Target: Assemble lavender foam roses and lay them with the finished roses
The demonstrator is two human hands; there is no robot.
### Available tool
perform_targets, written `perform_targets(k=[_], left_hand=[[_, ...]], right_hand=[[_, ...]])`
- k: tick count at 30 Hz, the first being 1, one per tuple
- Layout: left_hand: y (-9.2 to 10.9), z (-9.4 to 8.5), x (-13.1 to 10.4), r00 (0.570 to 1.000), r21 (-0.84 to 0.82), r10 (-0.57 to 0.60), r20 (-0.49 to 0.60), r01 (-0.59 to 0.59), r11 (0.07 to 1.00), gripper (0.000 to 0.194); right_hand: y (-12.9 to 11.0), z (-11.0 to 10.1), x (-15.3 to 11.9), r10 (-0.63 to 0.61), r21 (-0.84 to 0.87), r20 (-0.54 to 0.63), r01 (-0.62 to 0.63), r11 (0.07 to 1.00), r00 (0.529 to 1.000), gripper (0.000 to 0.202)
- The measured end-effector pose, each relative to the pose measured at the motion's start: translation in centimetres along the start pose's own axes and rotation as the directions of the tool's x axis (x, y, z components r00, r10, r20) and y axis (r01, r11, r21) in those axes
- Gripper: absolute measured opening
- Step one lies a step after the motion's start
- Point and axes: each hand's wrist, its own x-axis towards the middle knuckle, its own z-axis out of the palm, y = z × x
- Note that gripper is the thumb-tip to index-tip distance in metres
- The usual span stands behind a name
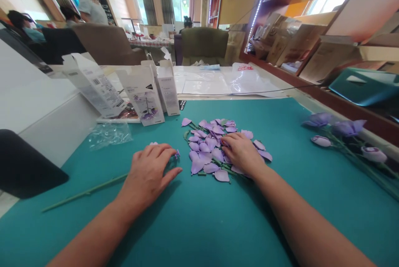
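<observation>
Purple petals [204, 158] and short green stem pieces lie heaped on the teal mat [199, 225]. My right hand [241, 150] reaches into the right side of the heap, its fingers bent down among the petals; what its fingertips touch is hidden. Left of the heap, my left hand [151, 167] hovers low over the mat with thumb and fingers apart. By its fingertips is a small purple piece [177, 154]. A long green stem [90, 191] runs from beneath that hand toward the lower left.
Opened white boxes [145, 96] stand at the back left, beside a crumpled clear bag [110, 134]. Purple flowers on stems [349, 127] lie at the right edge. A dark object [28, 167] and a white case [62, 129] border the left. People are in the background.
</observation>
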Motion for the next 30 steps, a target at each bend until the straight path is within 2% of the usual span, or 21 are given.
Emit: perform_targets(k=[5,11,14,17,21,26,28,30], left_hand=[[-0.4,0.8,0.0,1.000,0.020,-0.023,0.016,0.023,1.000,0.027],[-1.4,1.2,0.3,0.998,0.039,-0.065,-0.002,0.065,0.997,0.024],[-1.7,1.1,0.5,0.995,0.029,-0.085,-0.046,0.086,0.996,0.025],[-1.6,0.9,0.5,0.985,-0.007,-0.082,-0.150,0.082,0.997,0.027],[-1.0,0.5,0.3,0.967,-0.065,-0.033,-0.254,0.017,0.998,0.028],[-0.5,0.2,0.1,0.949,-0.119,0.023,-0.314,-0.063,0.991,0.025],[-0.4,0.1,0.0,0.938,-0.140,0.038,-0.343,-0.091,0.986,0.023],[0.0,0.0,0.0,0.929,-0.167,0.055,-0.366,-0.124,0.978,0.021]], right_hand=[[-0.4,0.5,0.0,0.059,-0.106,0.020,-0.056,0.993,0.998,0.024],[-0.6,0.1,0.2,0.117,-0.127,-0.021,-0.119,0.985,0.993,0.022],[-0.4,-0.2,0.2,0.137,-0.059,-0.059,-0.141,0.988,0.989,0.022],[-0.1,-0.8,0.1,0.241,0.125,-0.091,-0.229,0.965,0.966,0.021],[0.3,-1.3,0.0,0.411,0.330,-0.066,-0.369,0.869,0.909,0.020],[1.1,-1.4,0.1,0.460,0.468,-0.005,-0.404,0.786,0.888,0.020],[1.2,-1.4,0.2,0.481,0.591,0.050,-0.414,0.692,0.875,0.018],[1.0,-1.6,0.4,0.498,0.729,0.135,-0.426,0.536,0.857,0.015]])
